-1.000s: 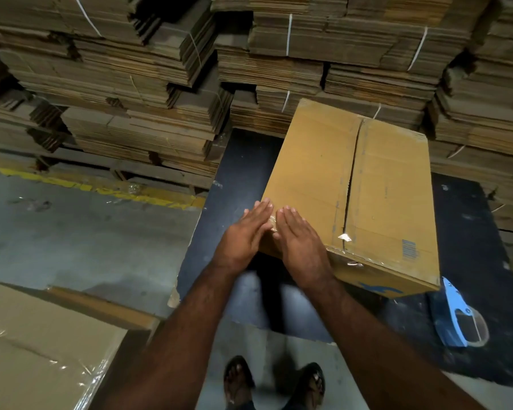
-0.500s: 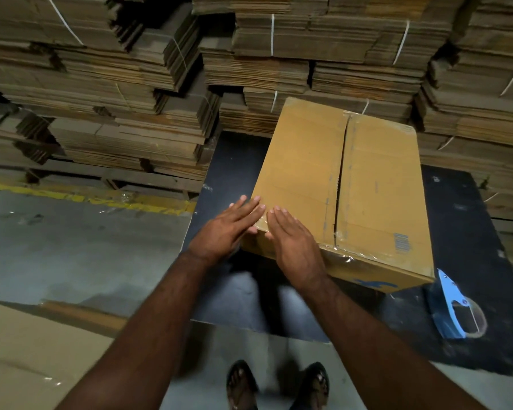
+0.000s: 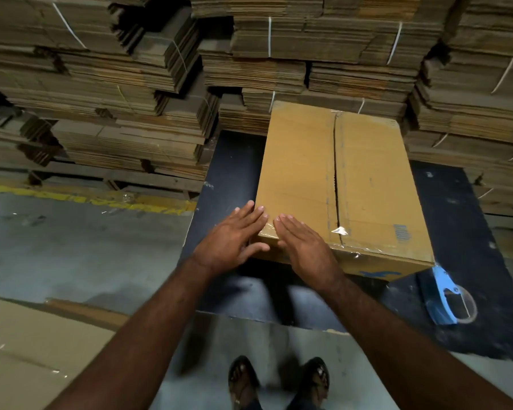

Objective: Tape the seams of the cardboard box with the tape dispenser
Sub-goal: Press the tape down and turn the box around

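Observation:
A closed brown cardboard box [image 3: 302,173] lies on a dark table [image 3: 234,173]. Its centre seam runs away from me, and clear tape shines along the near top edge. My left hand [image 3: 233,238] lies flat with straight fingers against the box's near left corner. Beside it my right hand [image 3: 304,250] rests flat on the same near edge, fingers straight over the tape. The blue tape dispenser [image 3: 447,297] lies on the table, to the right of the box's near corner, and neither hand touches it.
Tall stacks of strapped flat cardboard [image 3: 308,54] stand behind and on both sides of the table. Another taped box [image 3: 27,350] sits at lower left on the grey floor. A yellow floor line [image 3: 86,199] runs at left. My sandalled feet [image 3: 279,383] show below.
Both hands stay flat at the box's near left corner and have slid only slightly along the taped edge. The box has shifted a little under them.

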